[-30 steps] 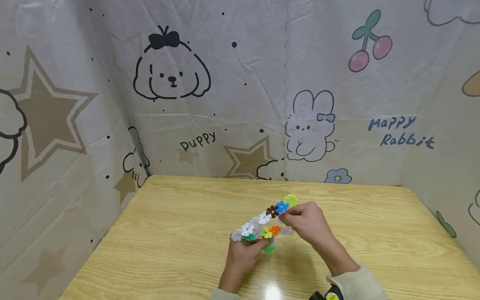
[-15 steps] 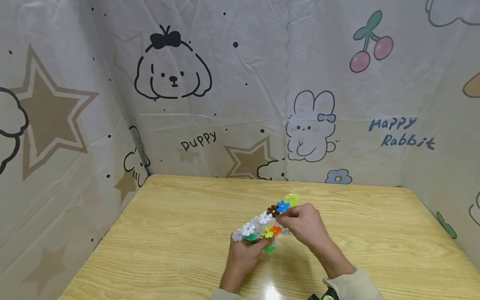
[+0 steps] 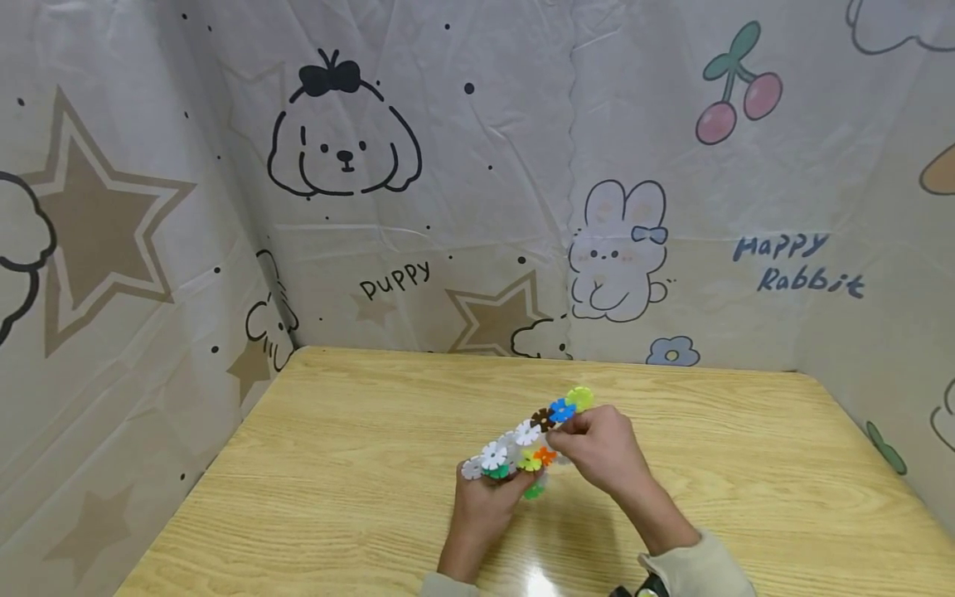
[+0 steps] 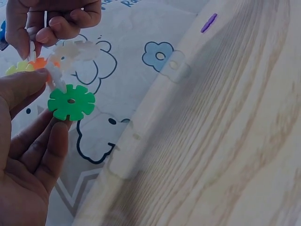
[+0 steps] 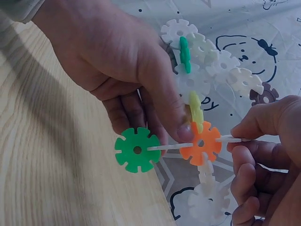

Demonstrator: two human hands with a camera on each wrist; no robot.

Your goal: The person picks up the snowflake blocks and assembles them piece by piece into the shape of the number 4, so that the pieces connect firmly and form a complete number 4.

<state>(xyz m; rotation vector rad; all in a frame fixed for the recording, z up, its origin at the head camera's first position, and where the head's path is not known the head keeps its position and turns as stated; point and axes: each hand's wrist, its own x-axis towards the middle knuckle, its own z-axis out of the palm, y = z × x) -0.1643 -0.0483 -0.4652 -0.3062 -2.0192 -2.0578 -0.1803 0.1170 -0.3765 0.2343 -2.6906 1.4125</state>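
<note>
A branching build of flower-shaped interlocking plastic discs (image 3: 494, 455) is held up over the table between both hands. My left hand (image 3: 485, 507) grips its near end, thumb (image 5: 164, 108) on the side facing me, close to the orange disc (image 5: 201, 143). A green disc (image 4: 71, 102) sticks out past the left fingers. My right hand (image 3: 600, 448) pinches a small white disc (image 5: 229, 138), seen edge-on and meeting the orange one's slot. White, brown, blue and yellow discs (image 3: 579, 399) form a row stretching away from the left hand. Part of the build is hidden behind the hands.
The wooden table (image 3: 336, 464) lies under the hands. A thin purple piece (image 4: 209, 22) shows near the table's edge in the left wrist view. A printed cloth (image 3: 477, 166) hangs behind and at the sides. A black device (image 3: 649, 587) sits at the right cuff.
My right hand has shifted slightly left, toward the orange disc, and now covers more of the pale discs behind it. My left hand has hardly moved and keeps its grip.
</note>
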